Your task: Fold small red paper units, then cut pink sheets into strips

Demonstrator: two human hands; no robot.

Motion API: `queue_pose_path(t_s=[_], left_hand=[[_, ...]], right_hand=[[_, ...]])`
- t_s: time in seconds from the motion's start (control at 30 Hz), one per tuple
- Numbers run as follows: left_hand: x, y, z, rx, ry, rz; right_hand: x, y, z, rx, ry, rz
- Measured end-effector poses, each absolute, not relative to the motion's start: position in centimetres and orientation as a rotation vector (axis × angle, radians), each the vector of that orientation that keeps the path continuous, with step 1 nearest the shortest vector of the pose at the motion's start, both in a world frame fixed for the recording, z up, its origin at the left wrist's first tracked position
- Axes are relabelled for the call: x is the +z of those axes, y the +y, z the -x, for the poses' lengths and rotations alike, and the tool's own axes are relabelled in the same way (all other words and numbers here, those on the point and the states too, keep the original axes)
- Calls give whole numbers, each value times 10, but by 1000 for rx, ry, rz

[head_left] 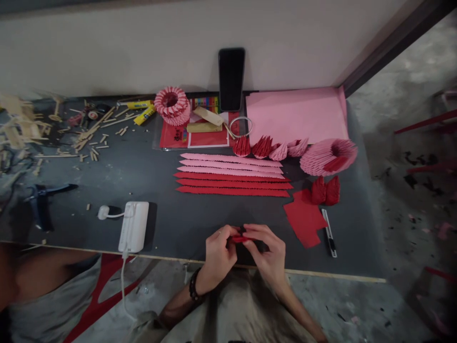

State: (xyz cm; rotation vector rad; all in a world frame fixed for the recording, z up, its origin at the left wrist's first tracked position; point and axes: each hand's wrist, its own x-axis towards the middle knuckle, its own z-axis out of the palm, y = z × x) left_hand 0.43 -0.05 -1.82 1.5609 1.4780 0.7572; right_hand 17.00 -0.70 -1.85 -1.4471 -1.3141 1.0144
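Two hands meet at the lower middle of the frame, just above the near edge of the dark surface (171, 224). The left hand (218, 255), with a bead bracelet (193, 286) on its wrist, and the right hand (268, 252) both pinch a small red piece (240, 238) of paper between thumb and fingertips. The piece is held between them, just over the surface, and most of it is hidden by the fingers.

Right of the hands lies a cut red sheet (303, 219), with a cutter (329, 233) just beside its right edge. Above the sheet stand two red stacks (324, 189) of folded paper.

Across the middle, pink strips (232, 163) lie in a row above red strips (232, 183), all pointing left to right. Above them sit small red and pink fans (262, 146), and to their right a pink ring (328, 156) of folded units, tipped on its side.

At the upper middle a phone (231, 78) leans upright against the wall, with a pink sheet (296, 114) flat to its right and a striped ring (172, 105) to its left. Glue sticks (144, 110) lie just left of that ring, and wooden sticks (89, 133) are scattered further toward the upper left.

Lower left, a white pack (134, 226) with a cable rests near the edge. Another person's arm (35, 276) shows at the bottom left corner.
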Motion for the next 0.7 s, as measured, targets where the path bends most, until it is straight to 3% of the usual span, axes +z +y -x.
queue_pose_path(t_s=[0.2, 0.43, 0.7], left_hand=[[-17, 4, 4, 768, 1299, -1487], [-12, 24, 12, 601, 893, -797], [-18, 9, -15, 987, 1194, -587]], right_hand=[[-16, -5, -175, 954, -1396, 1360], [-30, -4, -184, 1005, -1460, 1143], [-40, -13, -178, 1147, -1111, 1379]])
